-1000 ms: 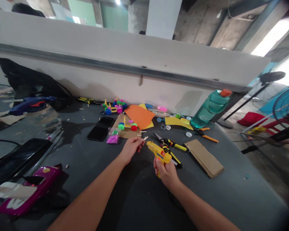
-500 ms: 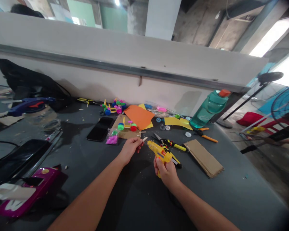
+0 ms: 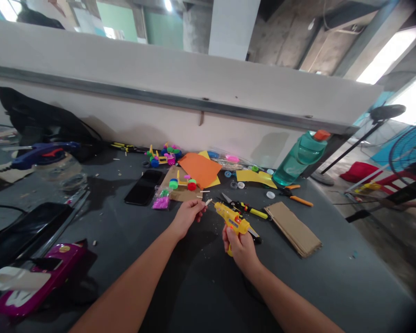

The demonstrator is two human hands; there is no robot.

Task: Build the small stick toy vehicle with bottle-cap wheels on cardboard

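Observation:
My right hand point(image 3: 241, 243) is wrapped round the handle of a yellow glue gun point(image 3: 231, 217), its nozzle pointing up and left. Pinched between the thumb and fingers of my left hand point(image 3: 187, 216) is a short white stick point(image 3: 208, 202), its tip close to the nozzle; whether they touch I cannot tell. Scissors point(image 3: 229, 199) and a yellow-handled tool point(image 3: 255, 212) lie behind the glue gun, partly covered by it. Beyond my left hand a small toy car with coloured wheels point(image 3: 192, 184) stands on brown cardboard point(image 3: 180, 194), beside a bag of pink and green pieces point(image 3: 162, 198).
A black phone point(image 3: 144, 187) lies left of the bag. Orange paper point(image 3: 201, 169) is at the back. On the right are folded cardboard point(image 3: 294, 230), orange-handled pliers point(image 3: 300, 200) and a teal bottle point(image 3: 300, 157). A magenta power strip point(image 3: 64, 268) sits at the left.
The glue gun has shifted very slightly to the right, so its nozzle is a little farther from the white stick. My left hand has stayed nearly still.

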